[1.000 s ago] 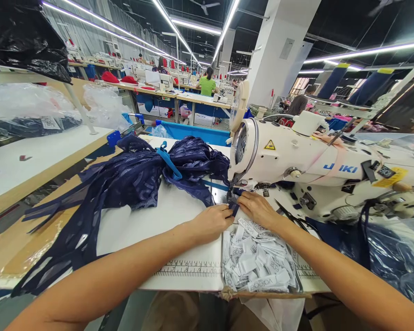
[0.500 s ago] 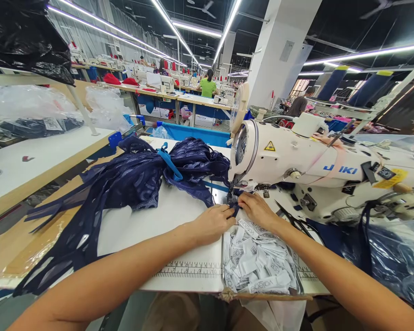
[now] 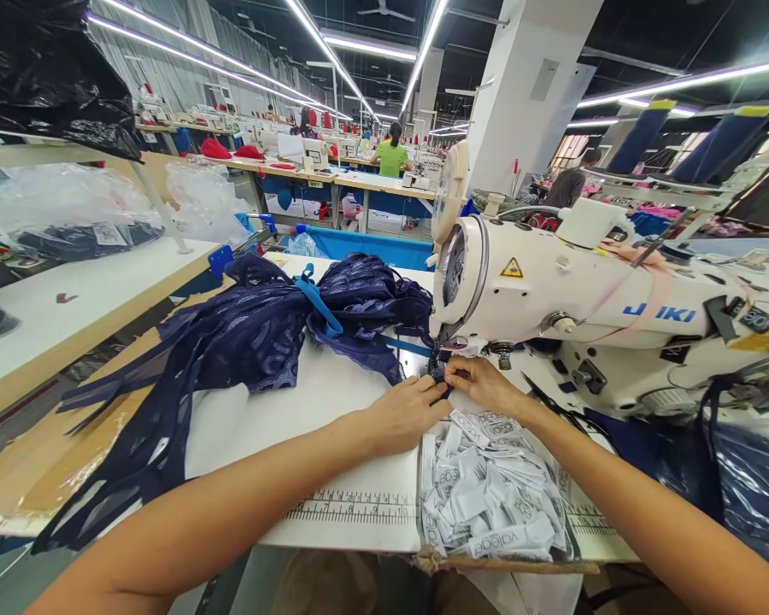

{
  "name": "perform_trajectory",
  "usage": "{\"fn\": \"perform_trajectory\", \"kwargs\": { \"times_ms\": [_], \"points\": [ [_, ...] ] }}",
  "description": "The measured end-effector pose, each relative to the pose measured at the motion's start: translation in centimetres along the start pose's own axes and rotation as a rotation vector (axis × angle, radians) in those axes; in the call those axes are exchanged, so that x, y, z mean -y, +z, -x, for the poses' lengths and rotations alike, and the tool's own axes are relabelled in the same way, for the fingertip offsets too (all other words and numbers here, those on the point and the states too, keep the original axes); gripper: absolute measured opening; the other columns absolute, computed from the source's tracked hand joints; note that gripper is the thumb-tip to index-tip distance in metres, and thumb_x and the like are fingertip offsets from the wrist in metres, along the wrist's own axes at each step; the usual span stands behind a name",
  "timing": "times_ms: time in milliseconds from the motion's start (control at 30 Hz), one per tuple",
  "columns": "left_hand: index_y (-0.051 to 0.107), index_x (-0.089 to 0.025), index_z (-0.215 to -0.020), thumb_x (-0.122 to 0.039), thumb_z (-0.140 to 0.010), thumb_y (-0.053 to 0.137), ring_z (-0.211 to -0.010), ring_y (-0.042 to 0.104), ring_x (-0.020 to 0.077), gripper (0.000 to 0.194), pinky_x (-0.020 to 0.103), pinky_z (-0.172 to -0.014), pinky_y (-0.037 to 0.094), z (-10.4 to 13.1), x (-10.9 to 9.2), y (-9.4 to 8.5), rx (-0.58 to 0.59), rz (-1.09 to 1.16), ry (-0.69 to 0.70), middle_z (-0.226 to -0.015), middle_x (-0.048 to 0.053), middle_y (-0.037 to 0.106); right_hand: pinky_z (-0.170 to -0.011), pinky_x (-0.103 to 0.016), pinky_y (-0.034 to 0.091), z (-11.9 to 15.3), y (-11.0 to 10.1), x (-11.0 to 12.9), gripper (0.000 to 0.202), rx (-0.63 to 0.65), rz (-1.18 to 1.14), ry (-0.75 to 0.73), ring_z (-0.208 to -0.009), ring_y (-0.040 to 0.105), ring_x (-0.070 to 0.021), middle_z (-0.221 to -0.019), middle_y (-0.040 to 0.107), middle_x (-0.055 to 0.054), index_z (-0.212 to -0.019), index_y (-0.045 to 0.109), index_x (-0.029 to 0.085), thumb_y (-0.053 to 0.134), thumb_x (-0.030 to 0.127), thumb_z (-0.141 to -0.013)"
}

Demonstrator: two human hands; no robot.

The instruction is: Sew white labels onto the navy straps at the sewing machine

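Observation:
At the needle of the white sewing machine [image 3: 589,278], a small piece of navy fabric [image 3: 441,374] lies under the presser foot. My left hand [image 3: 411,413] rests in front of it, fingers together and closed on its near edge. From the other side my right hand [image 3: 485,384] pinches the same fabric, with thumb and bent fingers close to the needle. A bundle of navy lace garments [image 3: 243,337], tied with a blue strip [image 3: 319,303], lies left of the machine. Just below my hands is a box of white printed labels [image 3: 487,500].
Black-handled scissors [image 3: 560,408] lie right of my right hand. A printed ruler [image 3: 352,510] runs along the table's front edge. Plastic-wrapped navy goods [image 3: 753,470] sit at the far right. Beyond a blue cloth trough [image 3: 365,248], a person in green [image 3: 392,158] sits among other machines.
The view has shifted slightly. My right hand's fingers have curled more tightly at the fabric, while my left hand stays by the presser foot. The bundle lies as before.

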State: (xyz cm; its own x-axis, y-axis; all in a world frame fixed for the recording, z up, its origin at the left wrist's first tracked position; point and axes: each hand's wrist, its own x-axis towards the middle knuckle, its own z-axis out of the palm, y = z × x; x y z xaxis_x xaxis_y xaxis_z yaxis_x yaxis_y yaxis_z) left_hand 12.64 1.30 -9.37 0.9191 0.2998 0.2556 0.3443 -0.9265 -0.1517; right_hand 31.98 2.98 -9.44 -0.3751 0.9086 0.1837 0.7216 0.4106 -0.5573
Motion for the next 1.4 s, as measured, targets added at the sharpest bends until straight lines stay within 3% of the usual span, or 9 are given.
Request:
{"fn": "perform_trajectory", "kwargs": {
  "times_ms": [233, 367, 500, 633, 767, 967, 1400],
  "points": [
    [0.052, -0.013, -0.089, -0.006, -0.069, 0.048, -0.092, 0.049, 0.0245, 0.022, 0.034, -0.071, 0.042, -0.4, 0.2, 0.0, 0.014, 0.018, -0.020, -0.109, 0.013, 0.057, -0.056, -0.023, 0.037, 0.4, 0.2, 0.2, 0.012, -0.056, 0.090, -0.064, -0.058, 0.048, -0.0121, -0.059, 0.051, 0.002, -0.066, 0.050, 0.018, 0.045, 0.012, -0.076],
    [0.055, -0.011, -0.090, -0.006, -0.072, 0.046, -0.097, 0.051, 0.0230, 0.021, 0.033, -0.081, 0.042, -0.1, 0.3, 0.2, -0.052, 0.064, -0.028, -0.106, 0.013, 0.059, -0.067, -0.029, 0.042, 1.6, 0.1, 1.0, 0.017, -0.070, 0.368, -0.290, -0.075, 0.053, -0.0172, -0.079, 0.060, -0.007, -0.079, 0.058, 0.015, 0.042, 0.009, -0.081],
    [0.059, -0.009, -0.087, -0.009, -0.076, 0.044, -0.095, 0.055, 0.0205, 0.018, 0.032, -0.088, 0.041, 0.0, 0.4, 0.2, -0.073, 0.088, -0.042, -0.098, 0.011, 0.064, -0.075, -0.037, 0.043, 2.6, 0.1, 1.9, 0.026, -0.068, 0.718, -0.501, -0.076, 0.053, -0.0199, -0.084, 0.062, -0.012, -0.085, 0.061, 0.012, 0.037, 0.004, -0.082],
    [0.060, -0.008, -0.090, -0.012, -0.077, 0.046, -0.098, 0.056, 0.0215, 0.020, 0.033, -0.089, 0.042, -0.4, 0.2, 0.3, -0.062, 0.057, -0.065, -0.104, 0.013, 0.063, -0.076, -0.036, 0.046, 2.3, -0.2, 1.1, 0.026, -0.073, 0.764, -0.588, -0.083, 0.055, -0.0217, -0.092, 0.064, -0.013, -0.093, 0.062, 0.008, 0.042, 0.001, -0.078],
    [0.060, -0.006, -0.097, -0.013, -0.076, 0.048, -0.099, 0.056, 0.0234, 0.025, 0.034, -0.088, 0.044, -1.0, 0.0, 0.4, -0.028, -0.007, -0.084, -0.107, 0.014, 0.061, -0.078, -0.035, 0.049, 1.8, -0.7, -0.5, 0.033, -0.109, 0.762, -0.622, -0.094, 0.056, -0.0225, -0.103, 0.064, -0.013, -0.105, 0.059, 0.006, 0.043, 0.000, -0.076],
    [0.060, -0.006, -0.097, -0.013, -0.078, 0.048, -0.097, 0.058, 0.0230, 0.024, 0.034, -0.086, 0.045, -1.4, -0.1, 0.3, -0.016, -0.058, -0.089, -0.106, 0.015, 0.062, -0.079, -0.034, 0.052, 1.6, -0.8, -1.4, 0.039, -0.129, 0.759, -0.637, -0.096, 0.059, -0.0206, -0.107, 0.064, -0.012, -0.107, 0.060, 0.010, 0.039, -0.001, -0.076],
    [0.060, -0.008, -0.094, -0.012, -0.077, 0.048, -0.092, 0.060, 0.0215, 0.021, 0.031, -0.083, 0.046, -1.8, -0.1, 1.0, -0.062, -0.121, -0.127, -0.103, 0.013, 0.063, -0.076, -0.032, 0.054, 1.5, -0.9, -1.3, 0.045, -0.015, 0.724, -0.485, -0.102, 0.058, -0.0204, -0.118, 0.058, -0.011, -0.114, 0.057, 0.012, 0.039, -0.002, -0.075]
  ]
}}
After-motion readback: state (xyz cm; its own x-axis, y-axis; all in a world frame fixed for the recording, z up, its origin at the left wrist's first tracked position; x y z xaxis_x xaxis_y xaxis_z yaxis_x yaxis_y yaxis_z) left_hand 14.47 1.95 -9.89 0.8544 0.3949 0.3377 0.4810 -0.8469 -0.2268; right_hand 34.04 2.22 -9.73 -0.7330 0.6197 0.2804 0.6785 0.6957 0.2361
